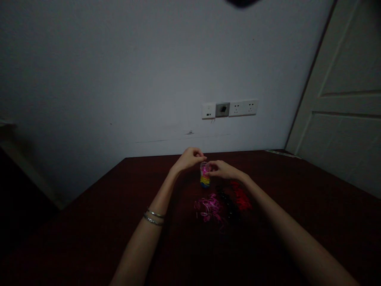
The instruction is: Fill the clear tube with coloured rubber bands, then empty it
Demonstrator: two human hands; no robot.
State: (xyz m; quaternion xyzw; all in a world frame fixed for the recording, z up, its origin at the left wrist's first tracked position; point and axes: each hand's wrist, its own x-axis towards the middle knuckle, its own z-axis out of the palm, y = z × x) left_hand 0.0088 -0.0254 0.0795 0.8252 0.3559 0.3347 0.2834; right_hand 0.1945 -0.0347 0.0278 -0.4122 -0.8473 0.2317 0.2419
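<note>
A small clear jar [204,178] stands upright on the dark red-brown table, with blue, yellow, orange and pink layers of small pieces inside. My right hand [220,170] grips its right side, fingers round the upper part. Just above the jar's mouth is my left hand [192,158], thumb and fingertips pinched together; whatever lies between them is too small to make out. Nearer to me is a loose heap of small pink loops [210,208]. Beside it lie a dark, glinting pile of small black pieces [228,204] and a pile of small red pieces [241,196], partly dim.
The table [104,190] meets a pale wall [133,79] at its far edge. Sockets and a switch panel [229,109] are on that wall. A white panelled door [345,119] stands at the right. The light is dim.
</note>
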